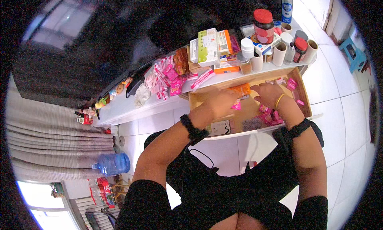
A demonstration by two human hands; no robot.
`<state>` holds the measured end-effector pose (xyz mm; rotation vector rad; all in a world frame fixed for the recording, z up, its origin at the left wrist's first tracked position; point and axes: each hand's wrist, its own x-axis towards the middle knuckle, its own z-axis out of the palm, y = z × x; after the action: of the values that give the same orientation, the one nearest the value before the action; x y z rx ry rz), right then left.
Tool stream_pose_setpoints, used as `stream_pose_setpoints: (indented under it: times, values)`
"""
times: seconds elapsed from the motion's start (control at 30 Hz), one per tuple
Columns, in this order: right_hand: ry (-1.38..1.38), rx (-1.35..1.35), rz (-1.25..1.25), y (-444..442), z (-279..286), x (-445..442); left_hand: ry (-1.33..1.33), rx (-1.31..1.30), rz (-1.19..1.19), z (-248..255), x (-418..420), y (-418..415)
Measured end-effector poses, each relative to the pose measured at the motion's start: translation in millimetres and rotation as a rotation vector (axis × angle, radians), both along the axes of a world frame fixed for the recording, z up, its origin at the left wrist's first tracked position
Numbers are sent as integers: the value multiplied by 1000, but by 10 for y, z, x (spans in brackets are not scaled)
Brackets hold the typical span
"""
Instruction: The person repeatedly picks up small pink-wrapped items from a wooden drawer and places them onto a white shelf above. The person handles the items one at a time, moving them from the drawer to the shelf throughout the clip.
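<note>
Both hands are over an open wooden drawer (248, 116) with a white front edge. My left hand (223, 102) is blurred by motion on the drawer's left side. Its fingertips meet or overlap an orange packet (241, 89), and whether they grip it cannot be told. A small pink packet (236, 105) shows just below those fingers. To the right, my right hand (269, 94) has its fingers apart, pointing at the orange packet, with nothing visible in it. More pink packets (273, 118) lie along the drawer's front right, and another pink packet (291, 84) is near its back right corner.
A white cabinet top (185, 100) above the drawer holds stacked medicine boxes (208, 47), a red-lidded jar (264, 26), cardboard tubes (279, 53) and pink wrappers (172, 77). A large dark screen (149, 29) stands behind. A blue water jug (113, 164) is at left.
</note>
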<state>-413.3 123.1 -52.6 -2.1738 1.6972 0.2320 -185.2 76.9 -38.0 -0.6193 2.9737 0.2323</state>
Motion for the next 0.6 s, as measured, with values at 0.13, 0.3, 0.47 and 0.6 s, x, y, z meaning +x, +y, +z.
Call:
stream_pose_setpoints:
  times: [0.13,0.3,0.47,0.6]
  values:
    - [4,-32,4,22,-100,36,186,-90,170,250,495,93]
    - [-46,-25,17,24,-195,-32,259,-193,375,508,890,84]
    - [16,98,9,-24,-209,-27,407,-354,643,777,1277,-136]
    - [3,92,-14,-12,-176,-22,402,-405,792,772,1490,-446]
